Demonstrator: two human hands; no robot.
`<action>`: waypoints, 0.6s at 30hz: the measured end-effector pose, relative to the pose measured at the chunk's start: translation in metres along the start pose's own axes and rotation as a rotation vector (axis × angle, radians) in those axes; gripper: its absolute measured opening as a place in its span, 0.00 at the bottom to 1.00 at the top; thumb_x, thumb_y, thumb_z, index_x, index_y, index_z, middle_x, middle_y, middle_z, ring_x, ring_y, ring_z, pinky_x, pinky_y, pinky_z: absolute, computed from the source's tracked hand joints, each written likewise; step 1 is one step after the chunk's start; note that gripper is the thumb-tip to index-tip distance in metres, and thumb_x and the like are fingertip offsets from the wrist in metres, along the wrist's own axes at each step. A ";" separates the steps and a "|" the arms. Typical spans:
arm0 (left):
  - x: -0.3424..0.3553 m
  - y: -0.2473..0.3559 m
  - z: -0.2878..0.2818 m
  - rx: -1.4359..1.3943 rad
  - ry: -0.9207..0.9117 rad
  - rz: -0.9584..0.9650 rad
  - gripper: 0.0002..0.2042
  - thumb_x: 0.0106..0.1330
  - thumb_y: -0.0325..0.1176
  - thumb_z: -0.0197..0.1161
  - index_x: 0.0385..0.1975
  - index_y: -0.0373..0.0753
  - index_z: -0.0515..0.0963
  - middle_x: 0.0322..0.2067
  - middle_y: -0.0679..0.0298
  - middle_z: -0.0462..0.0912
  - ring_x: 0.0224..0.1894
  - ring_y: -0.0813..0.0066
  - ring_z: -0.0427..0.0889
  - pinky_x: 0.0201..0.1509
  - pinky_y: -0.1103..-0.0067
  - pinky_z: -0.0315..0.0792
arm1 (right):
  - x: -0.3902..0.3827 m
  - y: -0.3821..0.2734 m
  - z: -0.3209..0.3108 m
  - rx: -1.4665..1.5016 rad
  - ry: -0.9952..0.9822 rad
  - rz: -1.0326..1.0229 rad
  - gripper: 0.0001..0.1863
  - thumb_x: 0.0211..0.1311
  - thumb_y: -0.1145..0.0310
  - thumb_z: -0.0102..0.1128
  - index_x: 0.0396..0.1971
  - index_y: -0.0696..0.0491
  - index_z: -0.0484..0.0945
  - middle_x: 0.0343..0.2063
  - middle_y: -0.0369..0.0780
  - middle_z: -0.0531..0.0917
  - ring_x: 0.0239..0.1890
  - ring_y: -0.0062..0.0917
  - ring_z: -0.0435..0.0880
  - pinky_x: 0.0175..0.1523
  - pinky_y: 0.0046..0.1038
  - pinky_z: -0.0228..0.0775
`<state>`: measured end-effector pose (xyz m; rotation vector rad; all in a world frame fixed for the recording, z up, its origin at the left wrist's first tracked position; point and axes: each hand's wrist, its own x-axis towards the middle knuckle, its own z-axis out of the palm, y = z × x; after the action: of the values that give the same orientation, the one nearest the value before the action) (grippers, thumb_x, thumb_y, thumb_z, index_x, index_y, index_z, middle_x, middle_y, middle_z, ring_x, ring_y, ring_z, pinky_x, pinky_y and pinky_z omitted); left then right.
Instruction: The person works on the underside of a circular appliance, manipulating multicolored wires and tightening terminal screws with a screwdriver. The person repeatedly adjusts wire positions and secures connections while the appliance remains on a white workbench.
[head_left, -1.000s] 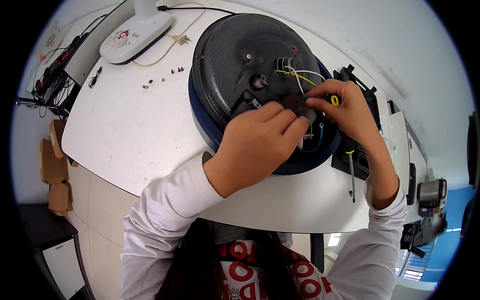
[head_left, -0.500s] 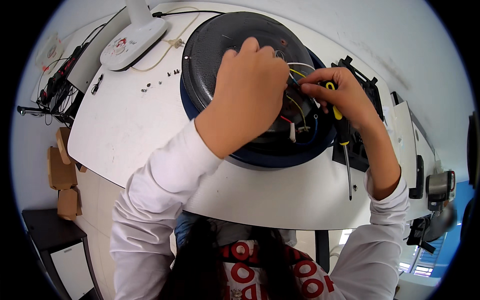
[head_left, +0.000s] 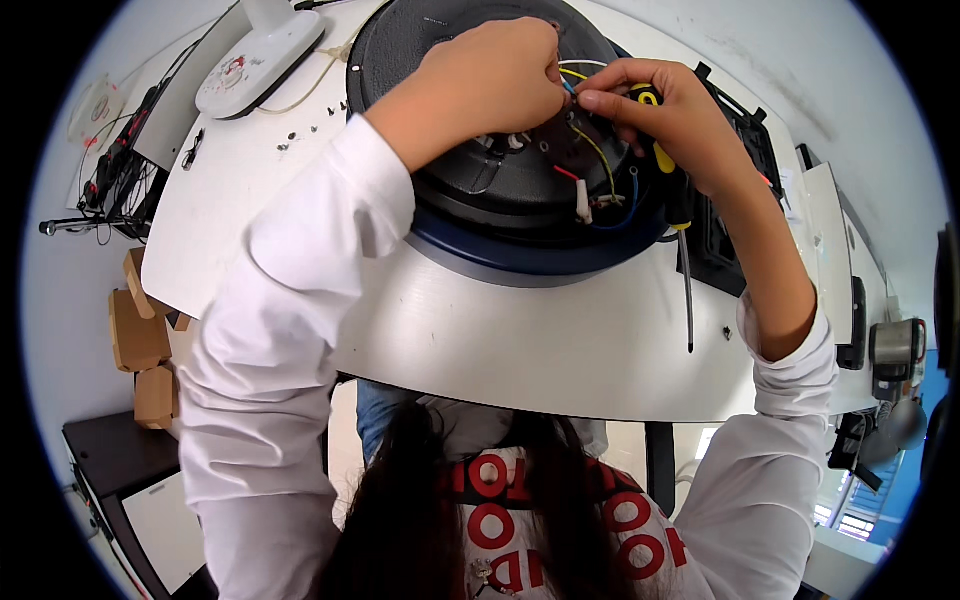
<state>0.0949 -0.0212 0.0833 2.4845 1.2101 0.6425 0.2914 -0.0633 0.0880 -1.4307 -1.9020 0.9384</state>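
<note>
My left hand point(head_left: 500, 85) arches over the round black metal housing point(head_left: 470, 170), which sits in a dark blue round body point(head_left: 500, 255). Its curled fingertips are largely hidden beside a thin wire with a blue sleeve point(head_left: 568, 88). My right hand point(head_left: 650, 115) pinches at that wire between thumb and index finger. A yellow-and-black screwdriver point(head_left: 665, 160) lies against that hand's curled lower fingers, its long shaft pointing toward me; whether they grip it is unclear. Yellow, white and blue wires and a red one with a white connector point(head_left: 583, 200) show on the housing.
Small screws point(head_left: 292, 137) lie on the white desk point(head_left: 500, 350), near a white appliance base point(head_left: 255, 75). An open black case point(head_left: 730, 240) is at the right. Cardboard boxes point(head_left: 140, 330) and a dark cabinet point(head_left: 105, 445) stand at the lower left.
My left hand has moved from the near part of the housing up over its middle. My right hand stays pinched at the wire. The whole scene has shifted upward in view.
</note>
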 end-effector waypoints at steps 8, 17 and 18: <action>0.026 0.021 -0.031 -0.060 -0.339 -0.147 0.12 0.57 0.31 0.59 0.28 0.25 0.81 0.25 0.42 0.82 0.29 0.53 0.84 0.33 0.65 0.74 | 0.000 0.004 0.002 0.090 0.032 0.030 0.08 0.63 0.64 0.65 0.35 0.53 0.82 0.23 0.28 0.77 0.23 0.09 0.72 0.28 0.15 0.62; 0.019 0.016 -0.029 -0.327 -0.459 -0.409 0.09 0.63 0.35 0.61 0.32 0.36 0.82 0.13 0.70 0.69 0.11 0.86 0.58 0.14 0.87 0.50 | -0.002 0.002 0.005 0.121 0.031 0.041 0.09 0.63 0.64 0.65 0.34 0.54 0.82 0.22 0.30 0.77 0.22 0.10 0.73 0.27 0.15 0.63; 0.019 0.015 -0.028 -0.357 -0.451 -0.424 0.09 0.63 0.35 0.60 0.32 0.36 0.82 0.14 0.70 0.69 0.12 0.86 0.58 0.14 0.87 0.50 | -0.002 0.002 0.004 0.117 0.030 0.041 0.10 0.62 0.64 0.65 0.34 0.55 0.82 0.23 0.31 0.79 0.23 0.11 0.74 0.27 0.16 0.64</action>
<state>0.1007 -0.0132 0.1190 1.8596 1.2515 0.1514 0.2899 -0.0654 0.0841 -1.4120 -1.7715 1.0249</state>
